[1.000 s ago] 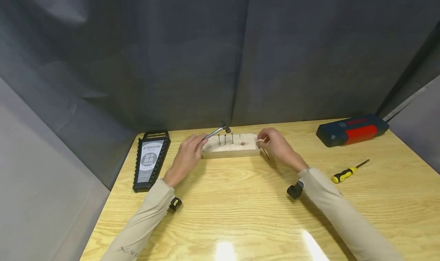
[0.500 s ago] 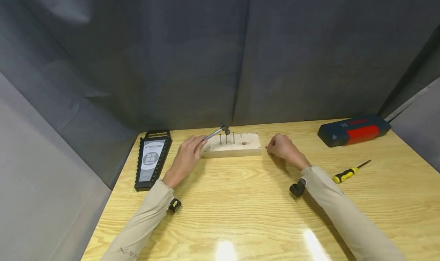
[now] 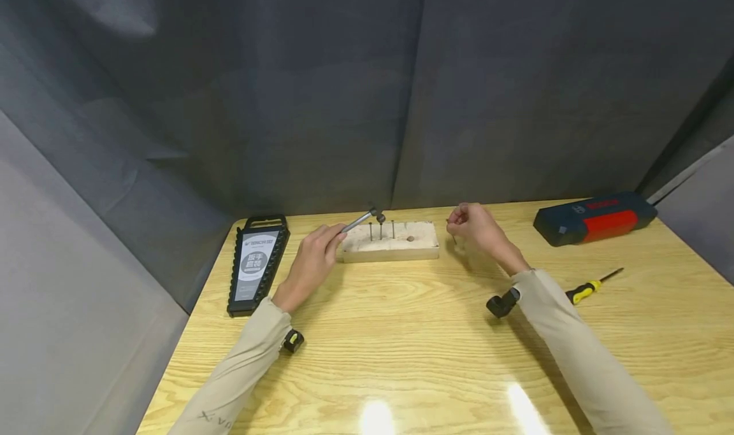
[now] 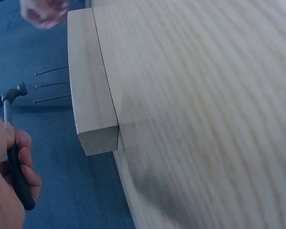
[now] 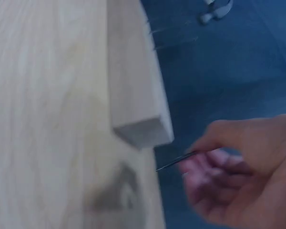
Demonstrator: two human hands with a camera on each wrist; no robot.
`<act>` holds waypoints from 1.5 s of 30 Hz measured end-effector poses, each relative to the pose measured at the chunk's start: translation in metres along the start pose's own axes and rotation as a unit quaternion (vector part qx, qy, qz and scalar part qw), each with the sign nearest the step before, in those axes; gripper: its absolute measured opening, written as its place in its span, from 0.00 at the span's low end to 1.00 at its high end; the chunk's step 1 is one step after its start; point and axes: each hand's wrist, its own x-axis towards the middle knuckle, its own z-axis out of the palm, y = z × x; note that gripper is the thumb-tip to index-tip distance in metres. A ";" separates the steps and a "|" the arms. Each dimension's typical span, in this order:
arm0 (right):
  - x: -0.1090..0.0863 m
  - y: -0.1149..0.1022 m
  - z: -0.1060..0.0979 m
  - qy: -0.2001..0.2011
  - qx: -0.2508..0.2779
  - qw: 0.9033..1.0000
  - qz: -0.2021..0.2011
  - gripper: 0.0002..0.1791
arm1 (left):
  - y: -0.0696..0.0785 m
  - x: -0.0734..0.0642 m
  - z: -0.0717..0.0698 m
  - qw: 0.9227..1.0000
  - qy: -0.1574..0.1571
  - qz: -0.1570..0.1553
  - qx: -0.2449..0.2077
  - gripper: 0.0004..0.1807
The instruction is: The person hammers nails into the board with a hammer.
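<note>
My left hand [image 3: 314, 256] grips a small claw hammer [image 4: 8, 112] by its black handle, the head held above the left part of a pale wooden block [image 3: 395, 251]. Three nails [image 3: 381, 231] stand upright in the block's top in a row. To their right a round brown spot [image 3: 410, 238] shows on the same face. Off the block's right end, my right hand [image 3: 476, 226] pinches a nail [image 5: 176, 161] between thumb and fingers. That nail points down toward the table and touches neither block nor table as far as the right wrist view shows.
A black wrench rack [image 3: 255, 266] with a printed card lies on the left of the wooden table [image 3: 390, 333]. At the right are a dark blue and red case [image 3: 596, 218] and a yellow-black screwdriver [image 3: 587, 290]. A grey curtain [image 3: 321, 104] hangs behind the table.
My right hand has moved from the block's right end out to the right, dipped low to the table, then risen with a nail. The left hand and hammer have stayed nearly still.
</note>
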 end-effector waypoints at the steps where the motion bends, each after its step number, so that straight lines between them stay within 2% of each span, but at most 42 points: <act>1: 0.002 -0.004 0.002 0.023 0.017 0.999 -0.020 0.04 | 0.000 0.000 0.000 1.000 0.001 -0.001 0.000 0.14; 4: 0.007 -0.017 0.014 0.072 0.084 0.991 -0.069 0.06 | 0.000 0.000 0.000 1.000 0.000 -0.001 -0.001 0.14; 9: 0.014 -0.028 0.049 0.083 0.201 0.971 -0.104 0.09 | 0.003 0.002 0.001 1.000 -0.003 -0.002 -0.006 0.13; 13: 0.017 -0.024 0.073 0.099 0.239 0.959 -0.115 0.11 | 0.006 0.002 0.001 1.000 -0.004 0.003 -0.012 0.13; 18: 0.016 -0.021 0.082 0.109 0.262 0.949 -0.139 0.11 | 0.007 0.002 0.003 1.000 0.003 0.008 -0.014 0.14; 20: 0.014 -0.022 0.081 0.104 0.260 0.949 -0.145 0.10 | 0.007 0.001 0.003 1.000 0.004 0.007 -0.013 0.14; 25: 0.014 -0.019 0.079 0.089 0.224 0.958 -0.155 0.10 | 0.007 0.003 0.006 1.000 0.001 0.007 -0.016 0.14; 30: 0.013 -0.016 0.078 0.078 0.200 0.967 -0.139 0.11 | 0.009 0.007 0.006 1.000 -0.001 0.011 -0.019 0.15; 35: 0.010 -0.012 0.081 0.069 0.224 0.967 -0.104 0.13 | 0.015 0.018 0.007 0.999 0.010 0.027 -0.021 0.14; 40: 0.008 -0.011 0.084 0.071 0.229 0.966 -0.101 0.13 | 0.024 0.029 0.009 0.998 0.034 0.041 -0.038 0.14; 42: 0.007 -0.011 0.085 0.071 0.233 0.965 -0.101 0.12 | 0.027 0.031 0.011 0.998 0.020 0.046 -0.031 0.14; 45: 0.006 -0.013 0.086 0.067 0.242 0.963 -0.097 0.11 | 0.030 0.030 0.015 0.998 -0.031 0.059 0.014 0.14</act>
